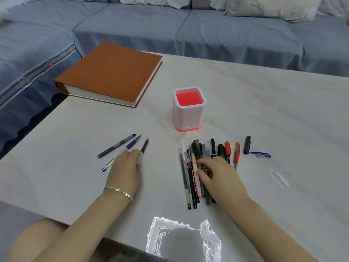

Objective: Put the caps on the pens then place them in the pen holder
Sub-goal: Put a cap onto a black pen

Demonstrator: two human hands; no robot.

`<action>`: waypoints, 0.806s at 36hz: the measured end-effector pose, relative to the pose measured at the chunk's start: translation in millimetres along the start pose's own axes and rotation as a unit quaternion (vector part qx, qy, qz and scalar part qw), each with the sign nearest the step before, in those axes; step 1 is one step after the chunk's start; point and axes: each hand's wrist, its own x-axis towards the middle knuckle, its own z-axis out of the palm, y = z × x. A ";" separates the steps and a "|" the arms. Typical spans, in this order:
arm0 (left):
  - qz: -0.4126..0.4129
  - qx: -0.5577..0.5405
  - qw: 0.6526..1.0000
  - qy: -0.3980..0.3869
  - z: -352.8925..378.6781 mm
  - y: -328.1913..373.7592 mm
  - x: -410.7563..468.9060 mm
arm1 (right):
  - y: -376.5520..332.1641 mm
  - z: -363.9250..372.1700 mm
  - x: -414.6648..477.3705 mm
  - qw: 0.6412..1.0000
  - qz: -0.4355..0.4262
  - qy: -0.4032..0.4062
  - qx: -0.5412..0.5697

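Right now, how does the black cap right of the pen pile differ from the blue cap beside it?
The black cap is opaque and thick; the blue cap is slimmer, with a clear body and a blue clip. The black cap points away from the person, while the blue cap lies crosswise. The black cap lies nearer the pen holder than the blue cap. Both lie loose on the table, on no pen.
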 end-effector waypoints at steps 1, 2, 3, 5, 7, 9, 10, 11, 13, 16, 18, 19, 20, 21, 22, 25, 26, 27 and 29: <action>0.003 0.004 1.000 -0.005 1.1 1.6 -1.2 | -0.2 1.7 0.7 1.000 0.003 -0.006 -0.009; 0.002 0.008 1.000 -0.011 2.3 3.5 -2.4 | 0.5 2.3 0.4 1.000 0.002 -0.013 -0.018; -0.005 0.013 1.000 -0.019 3.8 6.0 -3.5 | 1.6 1.7 -0.8 1.000 -0.002 -0.018 -0.022; -0.023 0.019 0.999 -0.039 6.2 10.9 -5.7 | 5.7 -1.9 -4.9 0.999 -0.014 -0.023 -0.021; -0.032 -0.001 0.999 -0.042 7.0 17.5 -8.0 | 12.2 -9.1 -9.4 1.000 -0.023 -0.016 -0.006; -0.034 -0.041 0.998 -0.037 5.3 26.8 -11.0 | 22.0 -19.3 -12.7 1.000 -0.016 -0.003 0.002; -0.029 -0.059 0.997 -0.036 4.8 31.9 -12.6 | 29.0 -24.8 -13.8 1.000 -0.006 0.005 -0.002; -0.019 -0.075 0.996 -0.035 4.7 37.3 -14.4 | 37.6 -30.5 -14.6 1.000 0.008 0.017 -0.009; 0.005 -0.107 0.994 -0.028 4.4 48.0 -18.1 | 58.8 -41.9 -15.9 0.997 0.047 0.045 -0.030; 0.049 -0.155 0.987 -0.010 2.6 62.7 -25.4 | 90.6 -56.7 -17.5 0.991 0.100 0.065 -0.055; 0.075 -0.179 0.981 -0.011 1.1 71.4 -29.8 | 106.2 -62.0 -15.5 0.990 0.104 0.068 -0.074; 0.083 -0.184 0.979 -0.016 0.6 75.1 -31.3 | 111.1 -62.5 -12.6 0.989 0.094 0.067 -0.089; 0.089 -0.187 0.978 -0.023 0.3 78.5 -32.4 | 114.6 -62.0 -8.8 0.989 0.080 0.063 -0.106; 0.093 -0.188 0.977 -0.032 -0.1 81.6 -33.4 | 116.5 -61.1 -4.4 0.989 0.067 0.053 -0.124; 0.097 -0.189 0.976 -0.040 -0.4 84.5 -34.0 | 117.2 -60.0 0.7 0.988 0.056 0.042 -0.141; 0.109 -0.196 0.973 -0.050 -2.4 91.2 -36.4 | 112.8 -55.2 17.1 0.985 0.043 0.009 -0.170; 0.111 -0.199 0.972 -0.053 -3.2 92.4 -37.4 | 110.1 -53.3 22.6 0.983 0.045 0.003 -0.176; 0.113 -0.203 0.971 -0.056 -4.1 93.2 -38.1 | 107.9 -51.7 27.8 0.982 0.048 0.002 -0.183; 0.112 -0.208 0.970 -0.060 -5.3 94.0 -39.3 | 105.2 -48.8 36.4 0.978 0.056 0.017 -0.199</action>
